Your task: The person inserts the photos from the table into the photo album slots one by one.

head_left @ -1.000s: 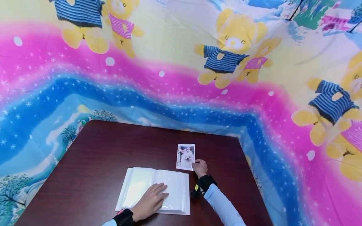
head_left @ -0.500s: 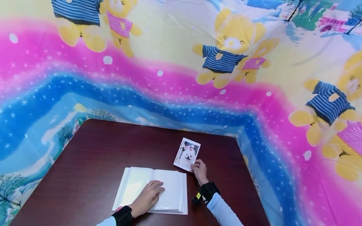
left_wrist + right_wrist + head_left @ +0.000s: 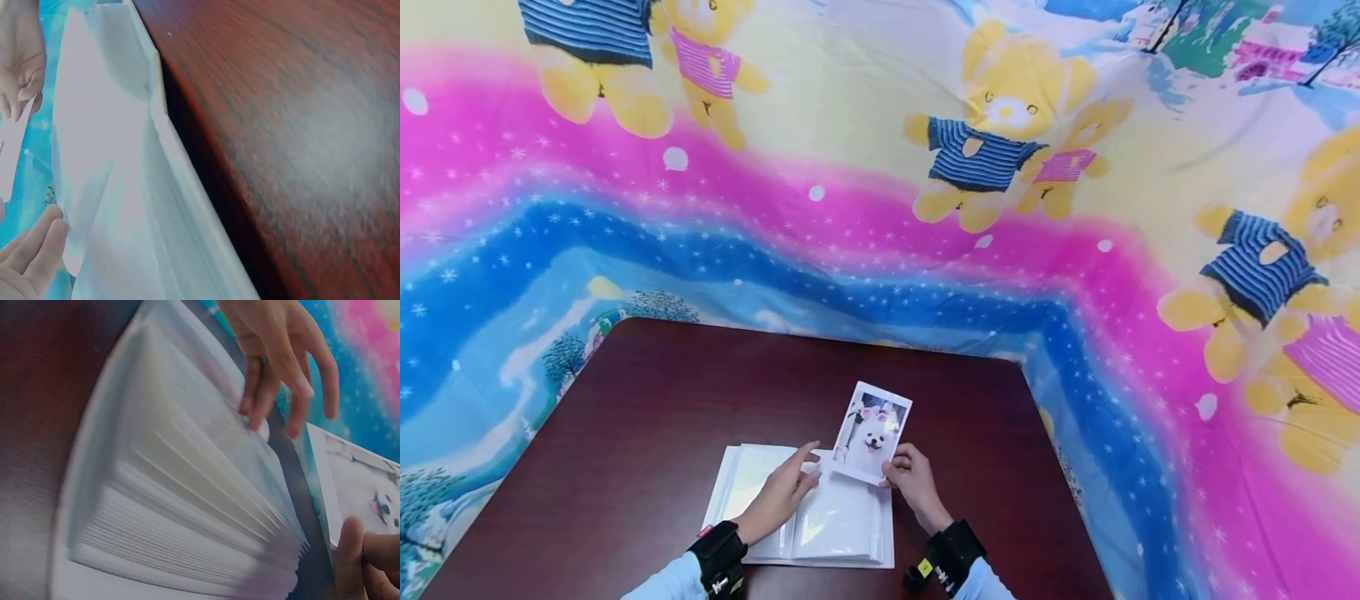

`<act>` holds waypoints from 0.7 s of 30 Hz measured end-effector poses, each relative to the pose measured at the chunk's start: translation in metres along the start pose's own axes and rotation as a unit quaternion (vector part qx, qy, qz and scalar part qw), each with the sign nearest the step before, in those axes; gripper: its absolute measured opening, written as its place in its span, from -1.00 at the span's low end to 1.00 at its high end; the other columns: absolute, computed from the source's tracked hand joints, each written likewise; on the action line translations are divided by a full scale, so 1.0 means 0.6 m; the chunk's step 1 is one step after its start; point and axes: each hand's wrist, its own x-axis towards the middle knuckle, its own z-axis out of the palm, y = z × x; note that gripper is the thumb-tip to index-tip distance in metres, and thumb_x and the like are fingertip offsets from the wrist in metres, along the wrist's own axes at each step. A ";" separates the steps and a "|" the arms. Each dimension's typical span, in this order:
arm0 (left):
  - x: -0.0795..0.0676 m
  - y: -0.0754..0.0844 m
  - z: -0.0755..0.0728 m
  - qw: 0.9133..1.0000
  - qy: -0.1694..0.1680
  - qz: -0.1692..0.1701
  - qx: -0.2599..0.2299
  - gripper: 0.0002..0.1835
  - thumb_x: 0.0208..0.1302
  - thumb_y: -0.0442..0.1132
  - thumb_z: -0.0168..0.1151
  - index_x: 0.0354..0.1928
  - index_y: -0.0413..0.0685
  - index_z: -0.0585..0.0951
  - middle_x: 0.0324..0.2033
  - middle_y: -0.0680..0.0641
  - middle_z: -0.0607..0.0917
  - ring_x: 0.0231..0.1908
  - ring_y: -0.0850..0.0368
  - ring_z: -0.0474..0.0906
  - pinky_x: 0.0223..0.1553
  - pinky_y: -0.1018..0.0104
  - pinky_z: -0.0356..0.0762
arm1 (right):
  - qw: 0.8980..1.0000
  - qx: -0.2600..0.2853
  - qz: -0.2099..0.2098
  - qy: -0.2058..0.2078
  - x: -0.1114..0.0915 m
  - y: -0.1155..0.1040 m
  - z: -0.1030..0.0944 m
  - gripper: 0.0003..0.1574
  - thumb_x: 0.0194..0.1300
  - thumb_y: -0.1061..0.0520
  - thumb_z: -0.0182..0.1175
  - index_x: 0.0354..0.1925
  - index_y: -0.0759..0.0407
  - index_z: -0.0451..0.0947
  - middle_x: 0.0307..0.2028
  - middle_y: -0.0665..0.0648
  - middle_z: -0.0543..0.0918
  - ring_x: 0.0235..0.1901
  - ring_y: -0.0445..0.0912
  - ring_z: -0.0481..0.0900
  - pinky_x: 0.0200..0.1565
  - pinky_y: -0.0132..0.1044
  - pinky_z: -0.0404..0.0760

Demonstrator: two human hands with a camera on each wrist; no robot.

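Note:
A photo of a fluffy white dog [image 3: 871, 437] is pinched at its lower right corner between the thumb and fingers of my right hand [image 3: 914, 483]. It is held tilted over the far right part of an open photo album [image 3: 835, 527] with clear sleeve pages. My left hand [image 3: 775, 500] is over the album's middle, its fingers loosely bent and holding nothing. In the right wrist view, the left fingertips [image 3: 255, 419] are near or on the far edge of the album; contact cannot be told. The left wrist view shows the album pages [image 3: 100, 137] slightly lifted.
The album lies on a dark red-brown wooden table [image 3: 700, 383]. A colourful cloth printed with bears [image 3: 992, 158] hangs behind and around the table's far and side edges. Each wrist wears a black strap [image 3: 957, 550].
My right hand has lifted the dog photo off the table and brought it left and nearer, over the album. My left hand has risen from the page, its fingers now pointing toward the photo.

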 end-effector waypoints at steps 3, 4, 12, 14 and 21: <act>-0.003 -0.002 -0.002 0.999 0.004 -0.001 -0.034 -0.41 0.38 -0.42 0.17 0.40 -0.32 0.23 0.00 -0.25 0.62 -0.30 0.08 0.70 -0.28 0.28 0.62 | 0.999 -0.003 -0.005 -0.034 -0.012 0.002 0.009 -0.74 0.35 0.40 0.17 -0.06 0.51 0.36 -0.38 0.23 0.60 -0.43 -0.01 0.64 -0.20 0.11 0.67; -0.005 0.000 -0.001 0.999 0.005 -0.002 -0.040 -0.39 0.37 -0.43 0.19 0.40 -0.34 0.22 -0.01 -0.25 0.62 -0.32 0.10 0.70 -0.30 0.29 0.61 | 0.999 -0.003 -0.007 -0.042 -0.016 0.003 0.013 -0.74 0.34 0.41 0.17 -0.07 0.53 0.36 -0.38 0.24 0.59 -0.43 -0.01 0.64 -0.21 0.10 0.68; -0.010 0.005 0.001 0.999 0.015 -0.011 -0.047 -0.34 0.28 -0.46 0.28 0.37 -0.41 0.26 -0.12 -0.18 0.62 -0.40 0.27 0.58 -0.38 0.35 0.56 | 0.996 0.001 -0.011 -0.090 -0.025 0.009 0.029 -0.77 0.29 0.48 0.16 -0.11 0.56 0.36 -0.38 0.26 0.59 -0.47 -0.13 0.59 -0.27 0.00 0.71; -0.010 0.005 -0.001 0.999 0.022 -0.010 -0.043 -0.34 0.24 -0.50 0.29 0.36 -0.42 0.28 -0.15 -0.16 0.61 -0.42 0.27 0.57 -0.40 0.35 0.55 | 0.995 0.001 -0.005 -0.098 -0.024 0.010 0.032 -0.75 0.29 0.48 0.17 -0.09 0.55 0.37 -0.39 0.22 0.58 -0.47 -0.15 0.58 -0.29 -0.04 0.72; -0.018 0.002 -0.007 0.999 0.025 -0.004 -0.026 -0.33 0.19 -0.57 0.29 0.35 -0.43 0.31 -0.20 -0.12 0.59 -0.43 0.30 0.54 -0.41 0.36 0.54 | 0.996 0.012 0.002 -0.088 -0.015 -0.002 0.036 -0.70 0.25 0.52 0.18 -0.05 0.57 0.37 -0.34 0.38 0.62 -0.48 -0.10 0.64 -0.28 -0.03 0.72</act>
